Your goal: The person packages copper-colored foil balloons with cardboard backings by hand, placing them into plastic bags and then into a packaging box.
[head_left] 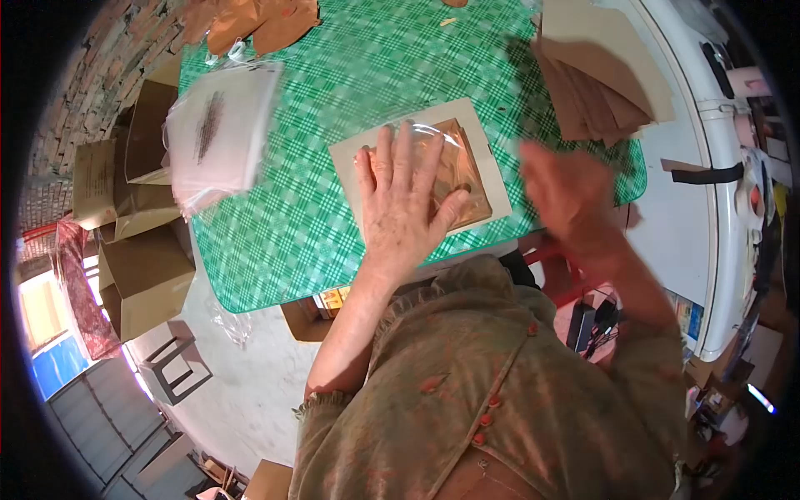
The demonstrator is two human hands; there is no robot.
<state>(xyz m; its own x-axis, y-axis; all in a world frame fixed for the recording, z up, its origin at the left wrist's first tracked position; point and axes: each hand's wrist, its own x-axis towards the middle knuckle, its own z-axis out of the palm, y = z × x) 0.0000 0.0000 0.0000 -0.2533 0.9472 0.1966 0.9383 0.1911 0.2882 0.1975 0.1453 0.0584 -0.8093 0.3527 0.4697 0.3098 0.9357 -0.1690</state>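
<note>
My left hand (398,196) lies flat with its fingers stretched out. Under its palm and fingers is a flat brown piece (472,171) in shiny clear plastic, partly hidden by the hand. Beneath that, a pale cardboard sheet (347,155) rests on the table, its corners showing on several sides. My right hand (575,196) hovers to the right of the sheet, close to the table's edge. Motion smears its fingers, and I cannot tell whether it holds anything.
A green checked tablecloth (308,108) covers the table. A stack of clear plastic bags (225,125) lies at its left, brown pieces (283,29) at the far left. Brown sheets (587,96) are piled at the right. Cardboard boxes (150,267) and a grey stool (179,375) stand left of the table.
</note>
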